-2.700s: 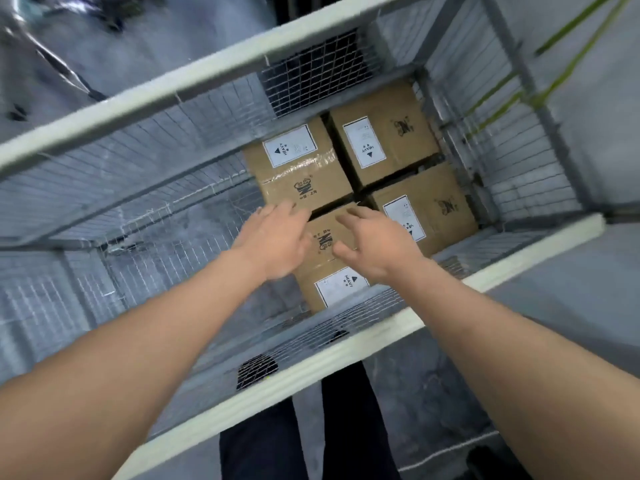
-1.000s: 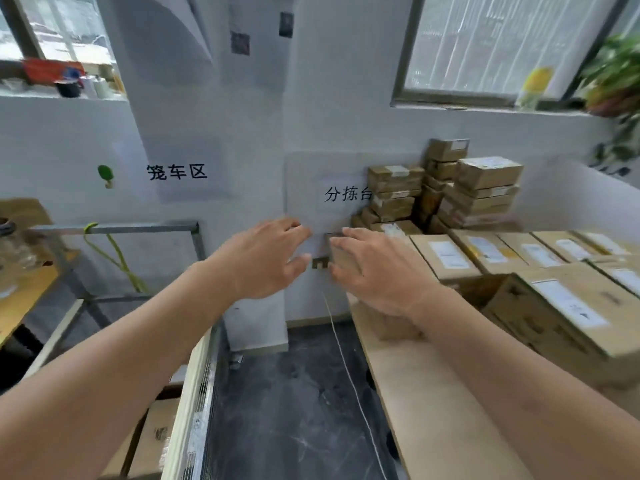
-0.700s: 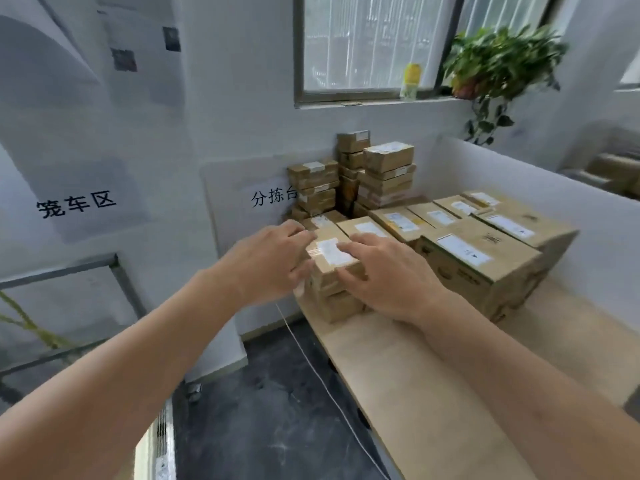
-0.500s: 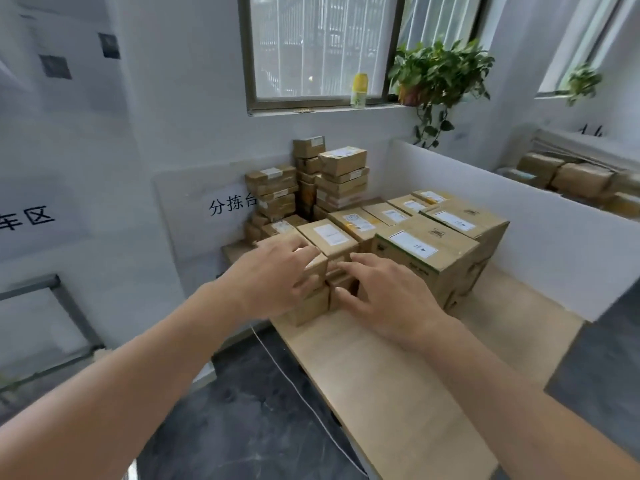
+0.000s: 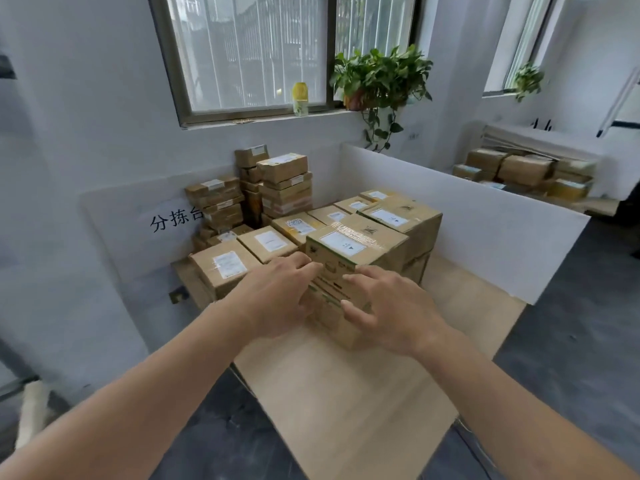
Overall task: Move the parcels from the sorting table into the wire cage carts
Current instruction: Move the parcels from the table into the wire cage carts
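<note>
Reaching for the nearest parcel (image 5: 349,268) on the tabletop (image 5: 346,393), the left hand (image 5: 277,299) and right hand (image 5: 391,313) are being held spread, nothing gripped. Rigid, probably weighty cardboard is being judged best clasped by opposite sides.

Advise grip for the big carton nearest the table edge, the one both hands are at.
Clamp the front carton by its two opposite side faces, left hand and right hand coming from the near table edge; it looks too broad for one hand, and neighbours crowd its back.
</note>
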A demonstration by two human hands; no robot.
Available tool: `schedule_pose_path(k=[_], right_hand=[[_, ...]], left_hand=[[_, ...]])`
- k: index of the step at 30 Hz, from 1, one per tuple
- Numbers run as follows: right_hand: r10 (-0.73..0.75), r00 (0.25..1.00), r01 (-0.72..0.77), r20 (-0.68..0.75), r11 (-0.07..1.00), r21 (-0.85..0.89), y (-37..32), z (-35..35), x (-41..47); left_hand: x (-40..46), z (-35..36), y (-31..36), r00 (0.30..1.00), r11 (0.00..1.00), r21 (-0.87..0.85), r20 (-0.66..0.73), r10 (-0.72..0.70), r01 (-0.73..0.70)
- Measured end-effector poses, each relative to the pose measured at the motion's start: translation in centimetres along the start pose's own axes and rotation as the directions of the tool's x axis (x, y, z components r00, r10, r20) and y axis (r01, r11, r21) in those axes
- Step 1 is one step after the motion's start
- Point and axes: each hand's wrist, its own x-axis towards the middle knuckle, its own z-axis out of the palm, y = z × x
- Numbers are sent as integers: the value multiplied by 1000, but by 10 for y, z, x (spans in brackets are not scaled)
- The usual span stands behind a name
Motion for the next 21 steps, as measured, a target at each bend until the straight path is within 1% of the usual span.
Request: schedule_pose_path(k=[2,5,11,16,21], right_hand=[[-40,999,41,20,999,-19,33,-5,-1],[-81,995,83,60,996,-17,86,-8,-1],[-124,986,126,108,992,-7,171,-7,4],[-155,978,151,141,988,35,209,3,27],[-168,968,157,187,985,73,233,23,66]], left_hand=[[17,12,25,999,999,5,-4,-34,34],[42,30,64,996,996,4,27,-86,86],[83,65,121,975,979,-1,91,-205,205],[114,82,132,953,963,29,134,-270,269],[145,104,116,936,949,28,158,-313,313]])
